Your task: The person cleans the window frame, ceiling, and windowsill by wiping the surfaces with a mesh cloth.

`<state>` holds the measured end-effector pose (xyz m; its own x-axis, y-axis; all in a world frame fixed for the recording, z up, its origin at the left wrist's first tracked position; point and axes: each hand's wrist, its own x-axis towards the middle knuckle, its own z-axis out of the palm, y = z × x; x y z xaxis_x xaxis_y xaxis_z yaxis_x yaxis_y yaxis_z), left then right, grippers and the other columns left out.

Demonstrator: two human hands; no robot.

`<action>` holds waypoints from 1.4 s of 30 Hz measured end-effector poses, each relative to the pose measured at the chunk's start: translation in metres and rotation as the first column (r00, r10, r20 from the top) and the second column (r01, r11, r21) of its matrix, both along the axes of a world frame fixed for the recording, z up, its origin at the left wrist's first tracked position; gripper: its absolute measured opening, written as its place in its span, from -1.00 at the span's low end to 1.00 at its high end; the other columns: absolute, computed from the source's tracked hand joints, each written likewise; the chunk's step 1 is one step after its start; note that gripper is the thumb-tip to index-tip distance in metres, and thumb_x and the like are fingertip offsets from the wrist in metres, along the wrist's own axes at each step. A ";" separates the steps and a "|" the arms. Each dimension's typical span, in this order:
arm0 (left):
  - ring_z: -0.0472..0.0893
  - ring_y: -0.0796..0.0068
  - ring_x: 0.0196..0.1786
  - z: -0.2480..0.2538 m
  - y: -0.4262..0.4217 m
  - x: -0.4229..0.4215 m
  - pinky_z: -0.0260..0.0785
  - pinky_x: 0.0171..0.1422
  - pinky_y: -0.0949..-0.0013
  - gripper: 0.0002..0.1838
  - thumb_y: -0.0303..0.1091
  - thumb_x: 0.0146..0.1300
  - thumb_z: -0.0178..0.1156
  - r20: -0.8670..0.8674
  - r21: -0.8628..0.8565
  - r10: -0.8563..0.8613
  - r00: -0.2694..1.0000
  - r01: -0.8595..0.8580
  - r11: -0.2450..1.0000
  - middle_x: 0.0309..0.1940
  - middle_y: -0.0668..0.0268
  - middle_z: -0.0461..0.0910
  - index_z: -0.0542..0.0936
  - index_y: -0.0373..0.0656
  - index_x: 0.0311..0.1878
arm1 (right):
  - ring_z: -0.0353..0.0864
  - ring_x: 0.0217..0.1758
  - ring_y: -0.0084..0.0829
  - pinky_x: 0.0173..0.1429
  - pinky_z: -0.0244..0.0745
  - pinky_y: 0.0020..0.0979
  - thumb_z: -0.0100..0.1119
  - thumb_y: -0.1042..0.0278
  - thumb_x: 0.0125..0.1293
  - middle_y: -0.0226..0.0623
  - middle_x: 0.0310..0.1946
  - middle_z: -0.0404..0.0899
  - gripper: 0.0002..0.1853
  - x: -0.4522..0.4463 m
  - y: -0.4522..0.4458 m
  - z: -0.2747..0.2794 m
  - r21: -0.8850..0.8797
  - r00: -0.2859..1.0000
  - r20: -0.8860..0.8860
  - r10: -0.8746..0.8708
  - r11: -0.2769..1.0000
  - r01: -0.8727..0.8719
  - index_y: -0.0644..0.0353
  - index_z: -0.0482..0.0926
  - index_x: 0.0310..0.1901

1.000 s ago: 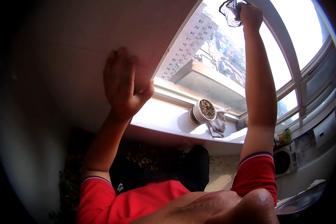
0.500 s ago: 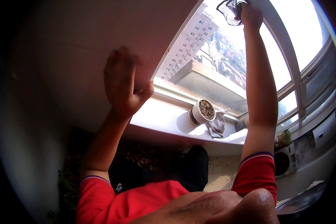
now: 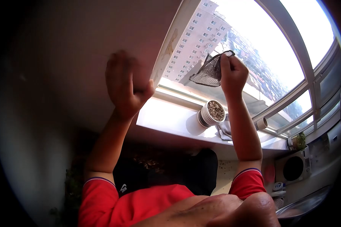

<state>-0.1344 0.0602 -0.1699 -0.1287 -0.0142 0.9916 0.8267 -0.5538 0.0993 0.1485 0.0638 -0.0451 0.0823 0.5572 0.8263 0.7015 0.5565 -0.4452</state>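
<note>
Pinched in my right hand (image 3: 235,75) is a piece of dark mesh netting (image 3: 209,72), which hangs down to the left in front of the window glass (image 3: 250,41). The fingers close on its upper edge. My left hand (image 3: 125,87) is raised against the shadowed wall (image 3: 72,56) beside the window frame (image 3: 166,51). Its thumb is stretched apart from the fingers, and I see nothing in it. The fingertips are dim and slightly blurred. Below the netting, a white ribbed pot (image 3: 206,118) filled with brown chips stands on the windowsill (image 3: 161,116).
A grey cloth (image 3: 224,129) lies by the pot, partly behind my right forearm. Further right are a small plant (image 3: 300,142) and a white washing machine (image 3: 294,167). A metal basin rim (image 3: 307,204) shows at lower right. Tall buildings appear outside.
My right hand has come down and left from high on the window, bringing the netting fully into view. My left hand stays at the wall. The view has shifted slightly.
</note>
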 end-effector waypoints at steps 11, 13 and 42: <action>0.38 -0.22 0.51 0.006 -0.002 0.005 0.26 0.57 -0.10 -0.23 -0.03 0.39 0.25 -0.102 0.029 0.162 0.982 -0.160 0.987 0.49 -0.23 0.32 0.37 -0.48 0.45 | 0.35 -0.73 -0.11 -0.59 0.22 -0.16 0.44 0.42 0.19 -0.20 -0.74 0.35 -0.57 -0.015 -0.069 -0.220 -0.111 0.949 0.001 0.317 0.943 -0.315 0.14 0.34 -0.66; 0.38 -0.21 0.52 0.006 -0.005 0.005 0.26 0.57 -0.08 -0.22 -0.02 0.42 0.22 -0.120 0.020 0.191 0.974 -0.190 0.982 0.49 -0.24 0.31 0.35 -0.49 0.46 | 0.40 -0.71 -0.11 -0.56 0.26 -0.17 0.40 0.41 0.27 -0.18 -0.74 0.36 -0.59 -0.009 -0.059 -0.224 -0.138 0.953 -0.099 0.287 0.944 -0.298 0.17 0.38 -0.65; 0.76 0.12 0.01 0.129 -0.028 0.079 0.64 0.15 0.18 -0.64 -0.60 0.34 0.01 -0.561 -0.046 -0.182 0.807 0.189 0.981 0.05 -0.11 0.70 0.57 -0.48 0.16 | 0.72 -0.24 0.04 -0.10 0.60 -0.03 0.27 0.04 0.36 -0.05 -0.39 0.73 -0.68 0.000 -0.036 -0.243 -0.716 0.917 -0.167 0.361 0.595 -0.365 0.14 0.77 -0.27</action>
